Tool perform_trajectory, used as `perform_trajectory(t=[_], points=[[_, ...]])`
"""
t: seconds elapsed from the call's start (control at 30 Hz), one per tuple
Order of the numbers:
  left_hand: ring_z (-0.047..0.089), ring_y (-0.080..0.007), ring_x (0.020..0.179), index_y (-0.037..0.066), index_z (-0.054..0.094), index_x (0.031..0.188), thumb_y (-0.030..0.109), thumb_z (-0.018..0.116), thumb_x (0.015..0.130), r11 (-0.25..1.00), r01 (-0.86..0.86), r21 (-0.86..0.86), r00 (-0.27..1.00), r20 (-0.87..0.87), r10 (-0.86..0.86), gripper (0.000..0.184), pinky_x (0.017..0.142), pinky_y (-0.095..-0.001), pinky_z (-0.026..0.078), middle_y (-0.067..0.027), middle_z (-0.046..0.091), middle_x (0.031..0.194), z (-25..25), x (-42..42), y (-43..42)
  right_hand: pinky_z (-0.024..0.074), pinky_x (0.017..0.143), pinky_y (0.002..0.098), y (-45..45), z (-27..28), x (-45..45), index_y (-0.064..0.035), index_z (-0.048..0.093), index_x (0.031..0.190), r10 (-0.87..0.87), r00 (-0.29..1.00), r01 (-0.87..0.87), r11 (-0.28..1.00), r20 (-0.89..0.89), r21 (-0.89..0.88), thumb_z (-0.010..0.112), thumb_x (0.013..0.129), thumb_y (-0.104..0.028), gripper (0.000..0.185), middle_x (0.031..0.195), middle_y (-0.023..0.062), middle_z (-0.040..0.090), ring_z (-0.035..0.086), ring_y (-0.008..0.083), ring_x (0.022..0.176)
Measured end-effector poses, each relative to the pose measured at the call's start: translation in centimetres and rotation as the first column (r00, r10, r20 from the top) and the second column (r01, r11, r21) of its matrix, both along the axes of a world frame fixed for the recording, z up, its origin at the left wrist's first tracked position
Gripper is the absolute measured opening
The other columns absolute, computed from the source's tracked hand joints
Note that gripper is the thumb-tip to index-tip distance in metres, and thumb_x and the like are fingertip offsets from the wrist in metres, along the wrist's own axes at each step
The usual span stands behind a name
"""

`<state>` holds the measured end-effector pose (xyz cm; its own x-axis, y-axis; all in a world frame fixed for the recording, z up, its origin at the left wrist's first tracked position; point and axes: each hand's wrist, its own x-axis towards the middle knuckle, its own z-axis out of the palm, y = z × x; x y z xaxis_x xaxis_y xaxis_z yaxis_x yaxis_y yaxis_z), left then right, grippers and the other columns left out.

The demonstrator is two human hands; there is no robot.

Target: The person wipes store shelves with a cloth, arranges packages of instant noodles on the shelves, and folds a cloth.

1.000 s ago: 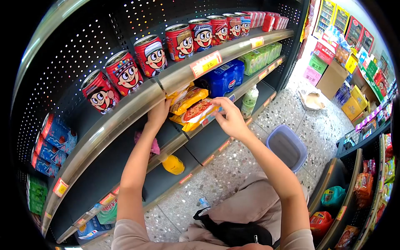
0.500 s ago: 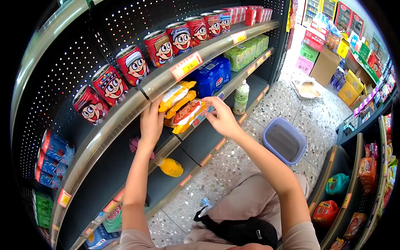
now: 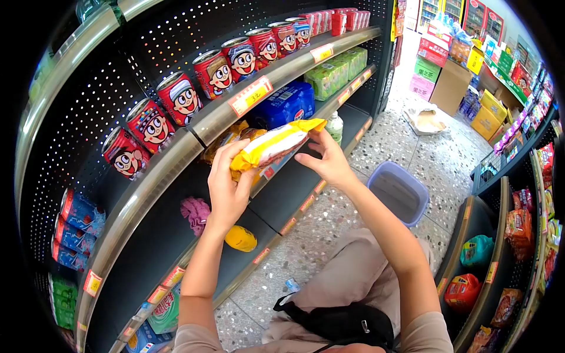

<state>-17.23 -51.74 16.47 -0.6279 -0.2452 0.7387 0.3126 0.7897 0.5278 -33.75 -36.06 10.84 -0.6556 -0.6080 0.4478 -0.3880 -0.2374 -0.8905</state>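
Observation:
A yellow and white food packet is held up in front of the shelf, tilted with its right end higher. My left hand is closed around its left end, thumb on the near side. At the other end, my right hand grips the corner with the fingers, and its thumb sits lower. Behind the packet, more yellow-orange packets lie on the middle shelf, partly hidden. Next to them stands a blue shrink-wrapped pack of cans.
Red cans with cartoon faces line the upper shelf. Lower down are a pink crumpled cloth and a yellow bottle. A purple bin stands on the speckled floor. Another stocked shelf is at the right.
The yellow packet has come up and out from the shelf, turning to show its edge. Both hands have moved with it, and the pink cloth shows more fully.

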Motion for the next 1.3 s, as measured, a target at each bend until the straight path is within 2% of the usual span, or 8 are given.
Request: perform_trajectory(t=[0.1, 0.13, 0.23, 0.43, 0.6, 1.0, 1.17, 1.3], points=[[0.056, -0.0181, 0.103, 0.000, 0.051, 0.119, 0.003, 0.062, 0.085, 0.934, 0.141, 0.329, 0.989, -0.003, -0.148, 0.036, 0.090, -0.0302, 0.044, -0.0113, 0.057, 0.111, -0.4, -1.1, 0.8, 0.0401, 0.097, 0.0355, 1.9, -0.8, -1.1, -0.0034, 0.041, 0.131, -0.009, 0.998, 0.007, 1.000, -0.067, -0.029, 0.073, 0.078, -0.013, 0.063, 0.126, 0.0096, 0.052, 0.048, 0.0192, 0.118], [0.055, -0.0160, 0.103, -0.001, 0.050, 0.119, 0.005, 0.061, 0.087, 0.912, 0.185, 0.367, 0.981, -0.021, -0.190, 0.035, 0.089, -0.0294, 0.044, -0.0099, 0.057, 0.110, -0.4, -1.4, 1.0, 0.0410, 0.096, 0.0323, 2.4, -0.5, -0.9, -0.0012, 0.042, 0.129, 0.120, 0.993, -0.116, 0.977, 0.010, -0.179, 0.072, 0.079, -0.008, 0.058, 0.123, 0.0079, 0.055, 0.051, 0.0166, 0.114], [0.055, -0.0123, 0.098, 0.000, 0.049, 0.120, 0.011, 0.059, 0.091, 0.822, 0.243, 0.515, 0.960, -0.007, -0.280, 0.032, 0.084, -0.0278, 0.046, -0.0057, 0.057, 0.107, -0.4, -2.0, 2.1, 0.0432, 0.094, 0.0286, 4.6, -0.7, -0.7, 0.0000, 0.046, 0.126, 0.271, 0.934, -0.220, 0.950, 0.233, -0.222, 0.070, 0.080, -0.005, 0.052, 0.117, 0.0049, 0.058, 0.055, 0.0133, 0.107], [0.055, -0.0090, 0.095, 0.000, 0.050, 0.119, 0.016, 0.058, 0.093, 0.637, 0.304, 0.708, 0.900, 0.006, -0.437, 0.032, 0.084, -0.0263, 0.045, -0.0048, 0.059, 0.107, -0.9, -3.9, 4.5, 0.0468, 0.088, 0.0272, 9.2, -0.8, -0.1, -0.0001, 0.053, 0.121, 0.186, 0.934, -0.153, 0.980, 0.306, -0.128, 0.069, 0.082, -0.007, 0.043, 0.112, 0.0039, 0.062, 0.058, 0.0107, 0.099], [0.059, -0.0151, 0.103, 0.001, 0.048, 0.121, 0.015, 0.052, 0.096, 0.396, 0.327, 0.858, 0.821, -0.051, -0.569, 0.030, 0.090, -0.0322, 0.049, -0.0085, 0.059, 0.116, -2.1, -5.9, 6.6, 0.0471, 0.086, 0.0256, 12.9, -1.1, 0.2, -0.0007, 0.054, 0.119, 0.081, 0.924, -0.045, 0.993, 0.375, -0.105, 0.069, 0.083, -0.011, 0.040, 0.107, 0.0022, 0.063, 0.059, 0.0092, 0.096], [0.055, -0.0220, 0.114, 0.003, 0.047, 0.127, 0.020, 0.051, 0.096, -0.184, 0.317, 0.930, 0.757, -0.365, -0.541, 0.035, 0.098, -0.0405, 0.045, -0.0104, 0.055, 0.126, -6.9, -11.6, 15.7, 0.0497, 0.084, 0.0361, 19.7, -4.3, 1.3, -0.0057, 0.037, 0.135, 0.127, 0.814, 0.136, 0.908, 0.567, -0.397, 0.056, 0.093, -0.035, 0.055, 0.125, 0.0089, 0.052, 0.054, 0.0196, 0.109], [0.052, -0.0242, 0.117, 0.002, 0.043, 0.131, 0.025, 0.049, 0.097, -0.322, 0.370, 0.871, 0.767, -0.482, -0.423, 0.041, 0.099, -0.0429, 0.044, -0.0119, 0.052, 0.129, -8.1, -13.5, 20.3, 0.0457, 0.088, 0.0358, 20.9, -5.5, 3.0, -0.0040, 0.036, 0.135, 0.068, 0.808, 0.213, 0.893, 0.585, -0.397, 0.055, 0.090, -0.048, 0.065, 0.127, 0.0103, 0.050, 0.053, 0.0204, 0.109], [0.050, -0.0249, 0.119, 0.002, 0.040, 0.133, 0.026, 0.046, 0.098, -0.393, 0.400, 0.828, 0.764, -0.538, -0.357, 0.042, 0.101, -0.0431, 0.042, -0.0126, 0.050, 0.132, -8.9, -14.5, 23.6, 0.0433, 0.092, 0.0360, 21.0, -5.9, 4.7, -0.0053, 0.034, 0.137, 0.011, 0.792, 0.264, 0.895, 0.610, -0.359, 0.062, 0.088, -0.040, 0.066, 0.130, 0.0077, 0.048, 0.047, 0.0199, 0.121]])
